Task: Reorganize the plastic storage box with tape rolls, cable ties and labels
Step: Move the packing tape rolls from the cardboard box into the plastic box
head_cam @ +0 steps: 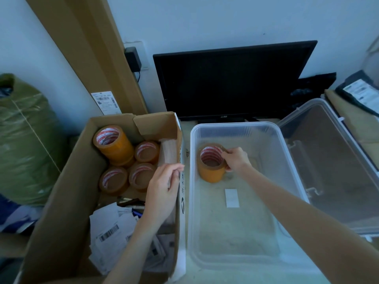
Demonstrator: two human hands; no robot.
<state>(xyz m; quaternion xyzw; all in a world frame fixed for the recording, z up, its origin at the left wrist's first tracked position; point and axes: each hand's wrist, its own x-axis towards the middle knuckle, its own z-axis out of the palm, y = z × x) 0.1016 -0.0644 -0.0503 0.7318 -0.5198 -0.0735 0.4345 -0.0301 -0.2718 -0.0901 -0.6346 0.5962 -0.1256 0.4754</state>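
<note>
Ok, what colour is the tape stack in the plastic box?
Amber-brown tape stack with red-and-white striped core, seen in the head view.

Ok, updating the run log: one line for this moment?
right hand grips tape stack in tub | left hand at carton
</note>
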